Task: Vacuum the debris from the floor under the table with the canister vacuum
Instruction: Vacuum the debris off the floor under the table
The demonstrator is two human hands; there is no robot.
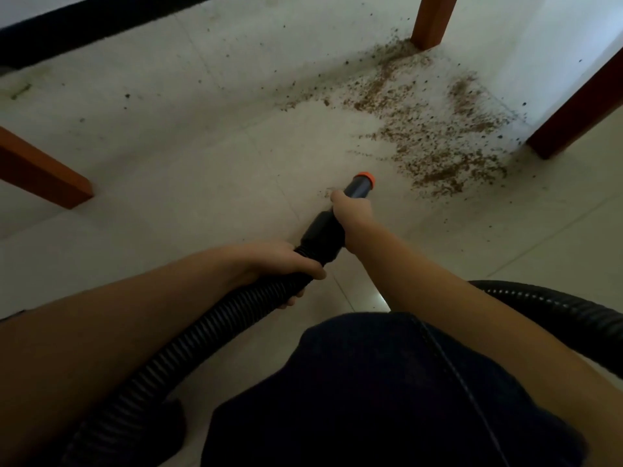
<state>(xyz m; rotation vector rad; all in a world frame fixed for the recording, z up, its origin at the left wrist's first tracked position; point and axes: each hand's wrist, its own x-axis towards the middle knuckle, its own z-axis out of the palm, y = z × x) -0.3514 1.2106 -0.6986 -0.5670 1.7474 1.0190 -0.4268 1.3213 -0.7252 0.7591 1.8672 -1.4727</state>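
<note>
the right hand (352, 214) is wrapped around the black nozzle tube (340, 217) of the vacuum, fingers curled over it just behind the orange tip (365, 176), which points toward the far right and sits near the floor at the near edge of the mess. the left hand (286, 264) grips the ribbed black hose (188, 338) right where it joins the smooth cuff, fingers curled under it and thumb on top. the hose runs back past the left forearm to the lower left, and another stretch of it loops in from the right edge. the brown debris (435, 129) is scattered over the pale tiled floor (175, 170) ahead of the tip, thickest between two wooden table legs, one at the top (433, 20) and one at the right (580, 109); a few crumbs lie just beside the right hand's fingers. a third wooden leg (40, 170) stands well apart on the left. a dark-trousered knee (387, 392) fills the lower middle of the view
</note>
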